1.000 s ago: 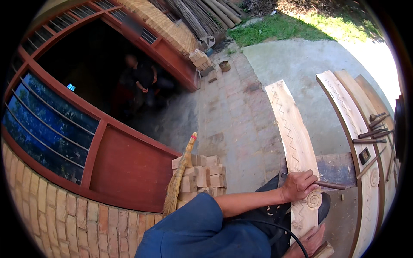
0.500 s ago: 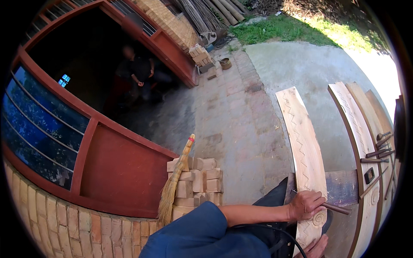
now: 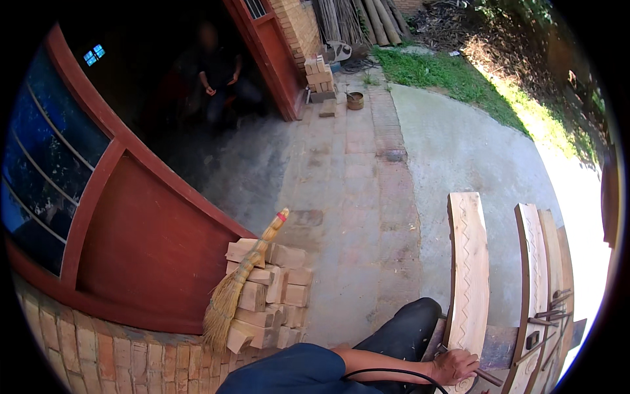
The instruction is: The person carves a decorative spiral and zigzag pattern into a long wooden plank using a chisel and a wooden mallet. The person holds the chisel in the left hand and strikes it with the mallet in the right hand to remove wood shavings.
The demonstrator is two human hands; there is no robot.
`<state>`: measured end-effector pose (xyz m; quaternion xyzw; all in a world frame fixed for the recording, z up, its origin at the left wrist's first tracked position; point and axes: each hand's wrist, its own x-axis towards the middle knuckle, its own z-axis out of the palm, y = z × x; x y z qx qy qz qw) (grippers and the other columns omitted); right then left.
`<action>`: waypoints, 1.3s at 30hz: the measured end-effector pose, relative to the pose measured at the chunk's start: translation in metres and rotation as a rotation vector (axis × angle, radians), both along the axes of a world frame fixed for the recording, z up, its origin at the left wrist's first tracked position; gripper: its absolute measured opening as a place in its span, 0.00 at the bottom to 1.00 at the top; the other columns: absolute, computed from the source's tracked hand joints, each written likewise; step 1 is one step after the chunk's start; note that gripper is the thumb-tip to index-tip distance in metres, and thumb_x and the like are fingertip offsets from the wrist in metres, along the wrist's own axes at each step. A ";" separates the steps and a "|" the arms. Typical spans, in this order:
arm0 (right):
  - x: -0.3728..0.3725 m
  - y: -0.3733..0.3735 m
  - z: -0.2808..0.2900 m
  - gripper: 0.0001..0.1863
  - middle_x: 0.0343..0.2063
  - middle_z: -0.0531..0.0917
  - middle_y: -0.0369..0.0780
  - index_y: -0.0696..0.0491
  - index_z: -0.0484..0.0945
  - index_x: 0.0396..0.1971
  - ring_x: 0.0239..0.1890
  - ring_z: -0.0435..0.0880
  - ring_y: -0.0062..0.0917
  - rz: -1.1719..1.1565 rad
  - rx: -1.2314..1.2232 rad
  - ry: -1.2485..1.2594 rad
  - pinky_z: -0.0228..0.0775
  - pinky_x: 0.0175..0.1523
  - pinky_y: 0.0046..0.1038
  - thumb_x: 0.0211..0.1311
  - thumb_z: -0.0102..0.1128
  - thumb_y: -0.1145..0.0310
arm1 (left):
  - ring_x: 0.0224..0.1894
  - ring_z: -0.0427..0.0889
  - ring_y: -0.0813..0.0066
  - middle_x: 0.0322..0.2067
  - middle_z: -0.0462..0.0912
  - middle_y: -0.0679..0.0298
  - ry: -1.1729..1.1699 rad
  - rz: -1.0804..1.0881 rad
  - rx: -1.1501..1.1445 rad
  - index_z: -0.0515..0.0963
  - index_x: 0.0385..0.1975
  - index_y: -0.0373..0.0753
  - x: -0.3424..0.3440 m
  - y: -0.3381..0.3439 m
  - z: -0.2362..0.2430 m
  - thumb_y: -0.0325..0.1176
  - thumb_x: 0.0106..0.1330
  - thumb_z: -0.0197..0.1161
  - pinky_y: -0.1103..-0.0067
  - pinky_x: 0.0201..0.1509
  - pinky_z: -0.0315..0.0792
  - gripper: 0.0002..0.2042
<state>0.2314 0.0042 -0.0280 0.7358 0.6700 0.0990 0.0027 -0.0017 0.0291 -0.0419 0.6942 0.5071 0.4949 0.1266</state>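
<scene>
A long pale wooden board (image 3: 470, 262), marked with a zigzag line along its length, stretches away from me at the right. Near its close end my left hand (image 3: 454, 366) is closed around a slim carving chisel (image 3: 489, 377). The brown handle sticks out to the right of the fist, and a short thin end shows on the left. Under the hand, a spiral pattern on the board is partly covered. My right hand is out of view.
More boards (image 3: 530, 243) lie to the right, with several hand tools (image 3: 550, 316) and a small black box (image 3: 532, 339) on them. A straw broom (image 3: 244, 274) leans on stacked bricks (image 3: 289, 276) at left. A person (image 3: 220, 72) sits inside the dark doorway. A bucket (image 3: 355, 101) stands farther off.
The whole view has shifted, so the boards and my left hand appear lower. My left hand keeps its hold on the chisel. My right hand, earlier at the lower edge, has left the view.
</scene>
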 end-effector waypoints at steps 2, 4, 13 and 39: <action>-0.003 0.017 0.010 0.22 0.57 0.86 0.46 0.54 0.79 0.64 0.55 0.88 0.38 0.083 0.050 0.044 0.81 0.57 0.36 0.76 0.62 0.62 | 0.33 0.81 0.57 0.33 0.75 0.57 -0.005 0.016 0.008 0.73 0.35 0.37 0.003 0.000 -0.006 0.37 0.62 0.72 0.64 0.37 0.75 0.14; -0.007 0.030 0.027 0.20 0.52 0.87 0.47 0.57 0.80 0.61 0.52 0.89 0.41 0.158 0.100 0.091 0.80 0.56 0.39 0.74 0.62 0.65 | 0.28 0.82 0.66 0.27 0.78 0.67 0.185 0.165 0.128 0.78 0.32 0.48 -0.005 0.001 0.006 0.49 0.61 0.68 0.69 0.28 0.76 0.13; -0.040 0.034 0.088 0.20 0.50 0.87 0.49 0.60 0.79 0.60 0.49 0.89 0.43 0.389 0.162 0.258 0.81 0.53 0.41 0.73 0.62 0.68 | 0.29 0.84 0.65 0.29 0.80 0.66 0.134 0.155 0.159 0.82 0.35 0.50 0.011 0.010 -0.019 0.47 0.64 0.66 0.67 0.30 0.78 0.10; -0.135 0.012 0.113 0.27 0.58 0.82 0.52 0.56 0.71 0.68 0.47 0.88 0.40 0.405 -0.457 1.379 0.83 0.46 0.36 0.74 0.63 0.65 | 0.34 0.85 0.58 0.33 0.77 0.59 0.095 0.078 0.043 0.76 0.37 0.39 -0.001 -0.002 -0.003 0.39 0.66 0.70 0.65 0.39 0.80 0.12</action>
